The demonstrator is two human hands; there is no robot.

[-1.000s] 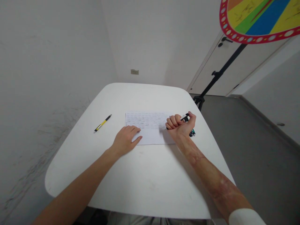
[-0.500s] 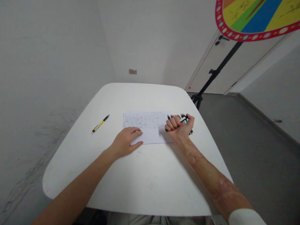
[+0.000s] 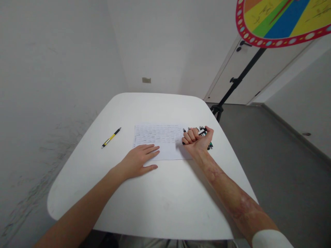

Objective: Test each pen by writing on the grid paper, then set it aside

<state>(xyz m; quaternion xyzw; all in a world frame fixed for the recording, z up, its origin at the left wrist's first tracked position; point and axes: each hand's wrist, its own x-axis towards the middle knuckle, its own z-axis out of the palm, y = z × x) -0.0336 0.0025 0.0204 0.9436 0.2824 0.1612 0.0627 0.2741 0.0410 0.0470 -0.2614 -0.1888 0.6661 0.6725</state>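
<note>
A white sheet of paper (image 3: 168, 147) lies on the table, its upper part covered with lines of handwriting. My left hand (image 3: 141, 159) rests flat across its lower left edge, fingers stretched out and slightly apart, thumb on the bare table below. At the sheet's right end, my right hand (image 3: 198, 137) is curled palm up around a black-and-white pen (image 3: 202, 131), the thumb at the pen's upper end. Several more pens (image 3: 210, 145) lie beside and behind this hand, partly hidden by it. A yellow-and-black pen (image 3: 111, 138) lies by itself to the left of the paper.
The white table (image 3: 160, 199) has rounded corners and stands close to the grey walls. Beyond its right side, a black tripod stand (image 3: 234, 84) holds a colourful wheel (image 3: 279, 24) in front of a door (image 3: 230, 82).
My left hand has shifted slightly down, its fingers now straighter and flatter. The paper's left edge has turned a little. My right hand keeps its grip on the pen, almost unmoved.
</note>
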